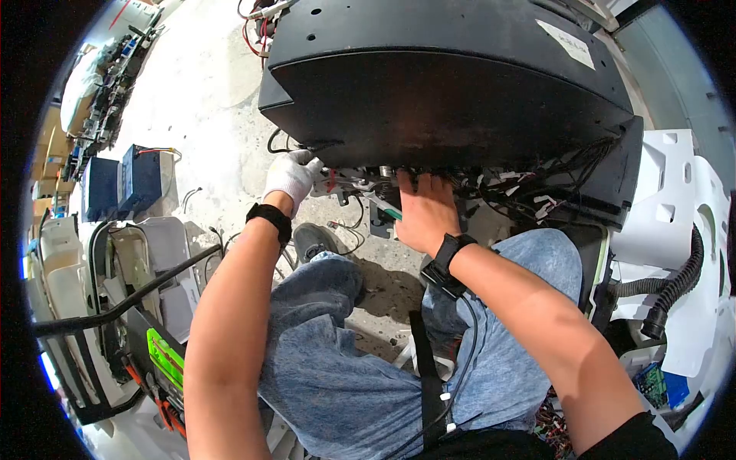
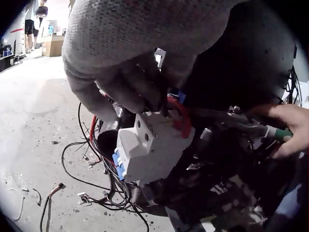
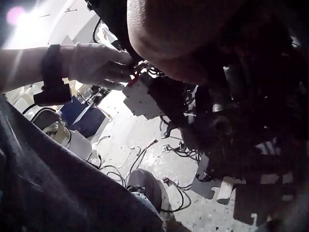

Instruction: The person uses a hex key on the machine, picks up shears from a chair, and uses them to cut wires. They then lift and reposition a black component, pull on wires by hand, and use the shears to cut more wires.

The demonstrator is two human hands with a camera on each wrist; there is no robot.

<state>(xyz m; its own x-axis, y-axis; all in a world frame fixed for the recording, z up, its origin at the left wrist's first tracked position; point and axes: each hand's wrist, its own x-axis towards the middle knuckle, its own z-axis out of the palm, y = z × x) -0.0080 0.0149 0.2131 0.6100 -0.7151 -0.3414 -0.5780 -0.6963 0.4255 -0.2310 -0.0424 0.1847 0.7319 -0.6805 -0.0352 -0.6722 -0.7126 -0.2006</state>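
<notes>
My left hand, in a white knit glove, is at the left lower edge of a black metal housing. Its fingers curl around wires right above a white circuit breaker with blue tabs; the fingertips are partly hidden. A red wire loops at the breaker's top. Under the housing's front edge, my bare right hand grips a metal tool with a green handle, which looks like pliers. The tool's metal part points left toward the breaker and the red wire; its tip is lost in shadow.
Dark wire bundles hang beneath the housing on the right. Loose cables lie on the concrete floor. Two blue boxes stand at left, near white panels and a black bar. White plastic parts stand at right.
</notes>
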